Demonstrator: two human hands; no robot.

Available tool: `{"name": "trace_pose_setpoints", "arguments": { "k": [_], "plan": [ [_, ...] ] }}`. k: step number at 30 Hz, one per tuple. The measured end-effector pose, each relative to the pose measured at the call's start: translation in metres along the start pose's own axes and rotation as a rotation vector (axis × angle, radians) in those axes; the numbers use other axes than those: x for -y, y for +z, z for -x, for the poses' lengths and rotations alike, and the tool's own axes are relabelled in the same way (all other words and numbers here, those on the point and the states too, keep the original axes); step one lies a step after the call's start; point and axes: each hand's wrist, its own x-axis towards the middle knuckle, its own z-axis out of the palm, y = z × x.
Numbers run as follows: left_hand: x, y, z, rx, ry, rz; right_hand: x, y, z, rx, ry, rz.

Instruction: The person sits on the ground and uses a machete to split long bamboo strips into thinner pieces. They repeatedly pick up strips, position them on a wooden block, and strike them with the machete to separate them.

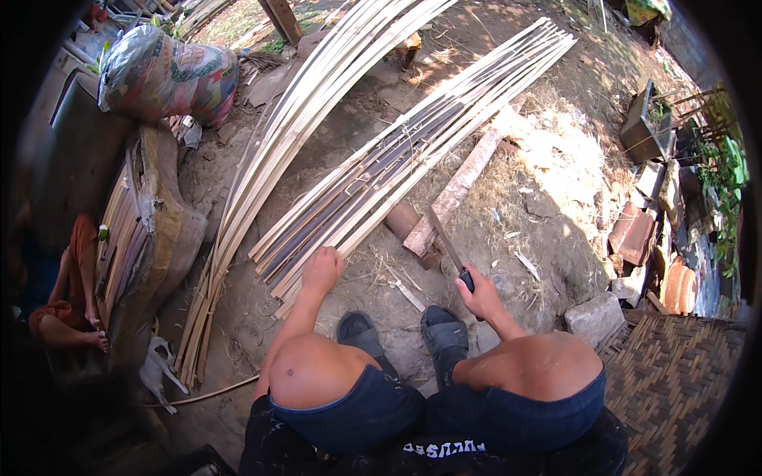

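Observation:
A pile of long split bamboo strips (429, 131) lies slanting on the ground ahead of me, pale and dark faces mixed. At its near end my left hand (322, 270) is closed on a bamboo strip; the fingertips are partly hidden. To the right, my right hand (481, 295) grips the black handle of a long knife (450, 247). Its blade points up and away to the left, beside a rough wooden plank (456, 189). The blade is apart from the strips.
Another bundle of pale strips (298, 119) curves along the left. Beyond it are a stuffed sack (171, 75), a seated person (75, 274) and a cat (161, 366). A stone block (595, 320) and a woven bamboo mat (675, 385) lie to my right.

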Motion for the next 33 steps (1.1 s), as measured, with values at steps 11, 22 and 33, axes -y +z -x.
{"name": "trace_pose_setpoints", "arguments": {
  "k": [11,22,33],
  "plan": [
    [-0.051,-0.158,-0.015,-0.669,0.158,0.360,0.010,-0.005,0.001,0.046,0.063,-0.054],
    [-0.132,-0.187,-0.120,0.322,0.008,0.885,0.043,-0.007,0.004,0.361,-0.159,-0.154],
    [-0.150,-0.014,-0.113,0.587,-0.085,0.758,0.035,0.015,0.016,0.654,-0.392,-0.013]
  ]
}}
